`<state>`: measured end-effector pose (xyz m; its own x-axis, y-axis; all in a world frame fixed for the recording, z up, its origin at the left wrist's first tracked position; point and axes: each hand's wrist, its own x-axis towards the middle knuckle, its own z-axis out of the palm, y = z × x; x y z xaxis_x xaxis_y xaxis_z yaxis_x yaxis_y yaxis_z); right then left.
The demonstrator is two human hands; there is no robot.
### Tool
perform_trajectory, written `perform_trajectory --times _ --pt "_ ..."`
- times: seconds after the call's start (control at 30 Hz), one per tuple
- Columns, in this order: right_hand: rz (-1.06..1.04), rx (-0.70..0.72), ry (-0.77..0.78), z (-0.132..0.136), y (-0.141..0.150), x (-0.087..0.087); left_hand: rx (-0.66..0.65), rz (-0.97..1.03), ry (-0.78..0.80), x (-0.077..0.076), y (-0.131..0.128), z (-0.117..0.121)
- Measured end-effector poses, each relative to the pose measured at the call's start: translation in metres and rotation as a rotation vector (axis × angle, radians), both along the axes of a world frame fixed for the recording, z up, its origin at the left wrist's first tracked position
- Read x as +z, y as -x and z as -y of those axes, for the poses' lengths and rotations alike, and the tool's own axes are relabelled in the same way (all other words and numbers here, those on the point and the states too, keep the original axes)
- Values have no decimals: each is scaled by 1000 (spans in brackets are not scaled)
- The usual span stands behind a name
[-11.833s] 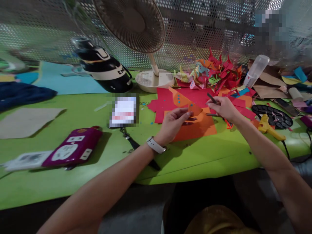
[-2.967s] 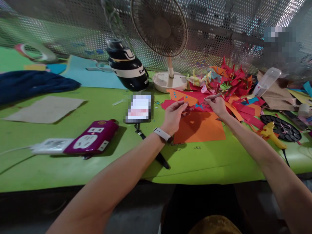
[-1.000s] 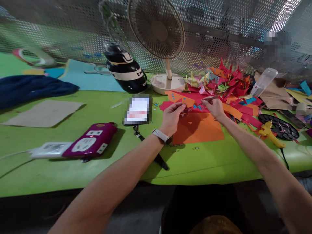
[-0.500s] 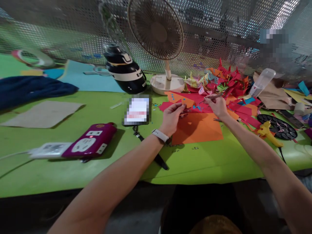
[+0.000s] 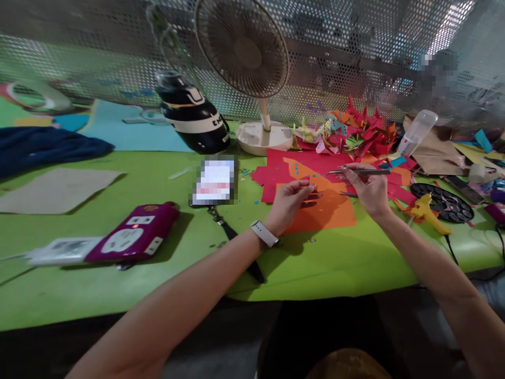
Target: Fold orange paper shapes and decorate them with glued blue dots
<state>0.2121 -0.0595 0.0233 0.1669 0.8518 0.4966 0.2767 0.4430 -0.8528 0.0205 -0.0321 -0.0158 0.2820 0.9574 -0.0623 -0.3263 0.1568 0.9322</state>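
- The left hand (image 5: 290,202) pinched a pointed orange paper piece with blue dots (image 5: 304,171) near its lower edge, above a flat orange paper sheet (image 5: 329,215).
- The right hand (image 5: 370,190) gripped slim grey metal tweezers (image 5: 369,171), now nearly level.
- Half a second earlier their tips stood over the flat red paper (image 5: 272,173); they had since come to the dotted piece, so work had seemingly shifted there. Contact couldn't be told.

I record a pale, round-caged desk fan (image 5: 248,52) ahead; just left of it, a black bottle with a white band (image 5: 196,125); nearer me, a purple plastic power strip (image 5: 152,223); at far left, a crumpled navy cloth (image 5: 47,145).
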Motion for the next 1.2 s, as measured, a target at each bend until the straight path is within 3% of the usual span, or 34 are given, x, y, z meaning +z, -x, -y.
perform_trajectory --times 0.23,0.97,1.2 --pt "12 4 -4 11 10 -6 -20 -63 -26 1 -2 6" --pt "321 -40 -148 20 10 -18 -22 -91 -61 1 -5 5" --pt "381 -63 -337 19 10 -19 -32 -103 -78 1 -4 6"
